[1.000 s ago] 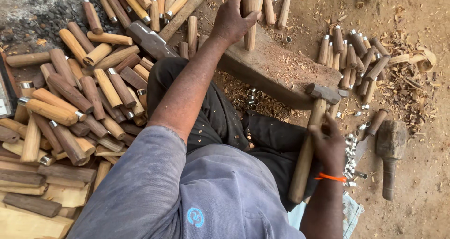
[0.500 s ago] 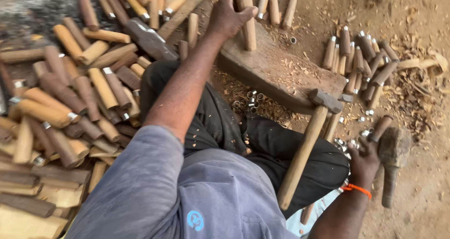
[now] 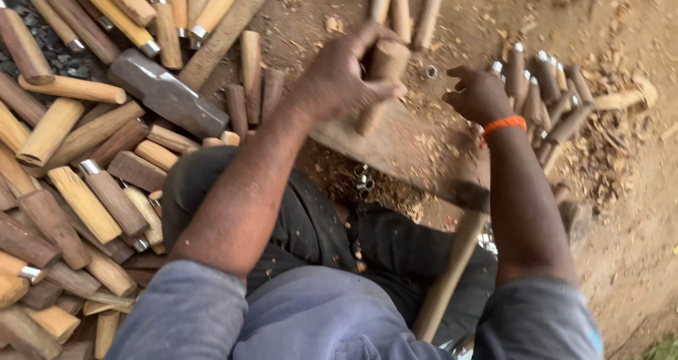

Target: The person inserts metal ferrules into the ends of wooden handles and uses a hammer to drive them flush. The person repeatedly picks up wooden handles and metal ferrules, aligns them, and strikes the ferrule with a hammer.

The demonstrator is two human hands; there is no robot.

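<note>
My left hand grips a short wooden handle and holds it upright on a worn wooden block. My right hand, with an orange band at the wrist, hovers over the block just right of the handle. Its thumb and forefinger are apart and hold nothing. A small metal ring lies on the block between the two hands. A hammer with a long wooden shaft leans against my right leg with its head at the block's edge, and no hand is on it.
Several wooden handles, some with metal ferrules, are piled at the left and stand in a row at the right. A heavy metal axe head lies at upper left. Loose rings and wood shavings litter the dirt.
My right hand let go of the hammer and rose from beside my leg to the block, near the ring. The hammer now leans on my leg. The left hand kept hold of the upright handle.
</note>
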